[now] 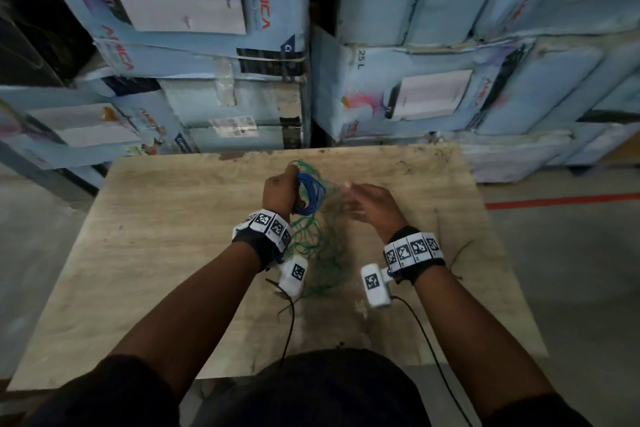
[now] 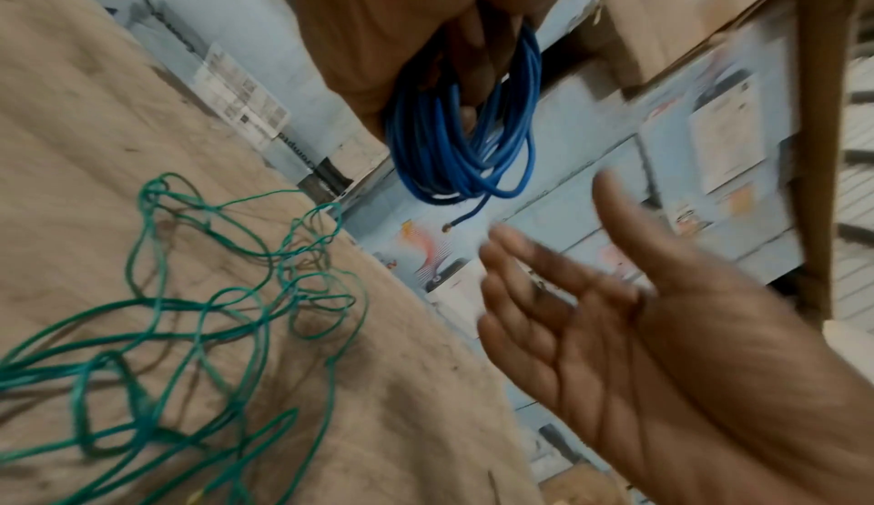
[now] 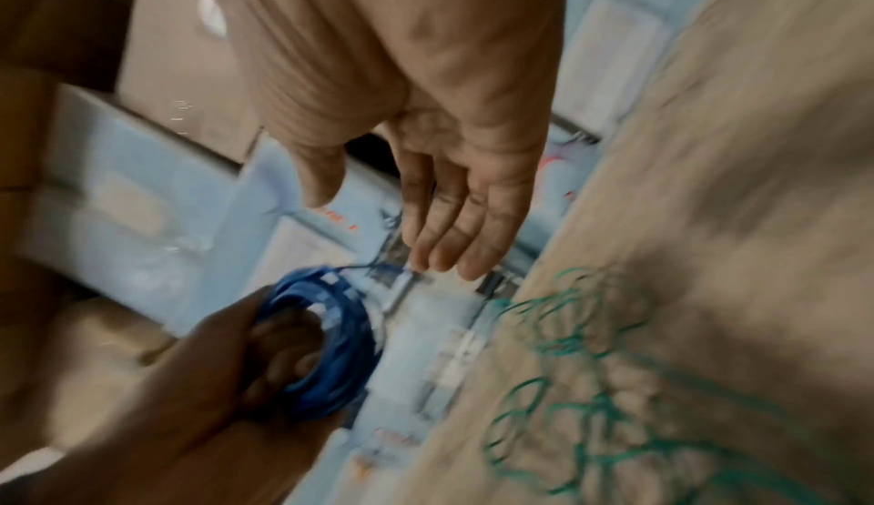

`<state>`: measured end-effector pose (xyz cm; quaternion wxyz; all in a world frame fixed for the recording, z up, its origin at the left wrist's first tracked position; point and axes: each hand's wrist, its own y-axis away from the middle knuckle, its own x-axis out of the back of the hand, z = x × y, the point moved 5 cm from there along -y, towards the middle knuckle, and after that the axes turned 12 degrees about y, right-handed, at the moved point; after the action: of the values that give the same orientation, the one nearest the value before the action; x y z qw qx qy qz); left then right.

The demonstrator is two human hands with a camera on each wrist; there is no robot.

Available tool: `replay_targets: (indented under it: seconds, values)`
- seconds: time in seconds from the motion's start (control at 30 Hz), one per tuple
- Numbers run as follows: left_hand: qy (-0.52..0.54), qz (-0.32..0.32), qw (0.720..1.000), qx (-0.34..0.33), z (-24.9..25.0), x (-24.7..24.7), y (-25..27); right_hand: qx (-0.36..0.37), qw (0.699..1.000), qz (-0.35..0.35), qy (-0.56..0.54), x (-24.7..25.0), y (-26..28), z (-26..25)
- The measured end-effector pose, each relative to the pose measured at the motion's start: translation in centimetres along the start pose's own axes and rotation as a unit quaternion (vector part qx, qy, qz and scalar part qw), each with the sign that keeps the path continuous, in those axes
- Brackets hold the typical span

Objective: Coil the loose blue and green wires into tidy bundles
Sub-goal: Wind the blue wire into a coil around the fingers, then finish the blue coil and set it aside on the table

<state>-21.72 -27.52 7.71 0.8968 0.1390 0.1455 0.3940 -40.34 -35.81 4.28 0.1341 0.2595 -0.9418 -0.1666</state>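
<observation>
Stacking up behind: pale blue cardboard boxes (image 1: 194,55), printed, scuffed, filling the background. Spanning the foreground: light wood desk (image 1: 166,253), matte, grainy, stained. Sprawling across desk centre between both forearms: green wire (image 1: 313,250), thin, springy, tangled in loose uneven loops, long axis running near-to-far from the body toward the hands, lying below and slightly nearer than both. Hanging above the desk's far part: blue wire (image 1: 310,193), thicker, smooth plastic sheath, already wound in a round multi-turn bundle, short free end with bare tip dangling under it in left wrist view.

Left hand (image 1: 281,191) curled through the blue bundle, fingers clamped round the turns. Right hand (image 1: 369,206) empty, fingers straight and spread, blurred, just right of the bundle, apart from it, no contact visible.

Judging blue coil near done, tail probably wanting a tuck; green untouched. Right hand free and directly over green tangle's far end, so likelier for the first pick. Risk: thin green loops knotting when pulled.
</observation>
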Motion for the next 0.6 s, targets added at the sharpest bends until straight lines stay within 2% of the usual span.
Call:
replay_targets:
  seconds: [0.07,0.1,0.17,0.2,0.33,0.4,0.47,0.6]
  values:
    - [-0.058,-0.002,0.998,0.019,-1.3,-0.7,-0.1,-0.048,0.989,0.083,0.115,4.2,-1.1,3.8]
    - [-0.078,-0.003,0.997,0.027,-2.1,-0.9,-0.4,-0.072,0.97,0.104,0.209,6.2,-1.3,5.8]
    - [-0.08,-0.004,0.996,0.043,-3.3,-1.5,-0.1,-0.12,0.906,0.161,0.373,10.3,-0.9,9.6]
    - [-0.08,-0.002,0.995,0.051,-3.7,-1.7,0.0,-0.135,0.881,0.188,0.413,11.9,-0.2,11.1]
    - [-0.147,-0.058,0.987,0.029,-4.8,-3.1,0.2,-0.201,0.835,0.261,0.44,16.6,3.9,16.2]
    - [-0.144,-0.044,0.988,0.035,-5.0,-3.2,0.2,-0.235,0.817,0.262,0.457,17.9,5.2,18.0]
    - [-0.159,-0.034,0.986,0.032,-5.0,-3.1,0.3,-0.233,0.81,0.251,0.476,17.9,5.4,18.8]
    - [-0.166,-0.053,0.984,0.032,-5.2,-3.8,0.2,-0.249,0.797,0.218,0.506,16.8,5.0,17.9]
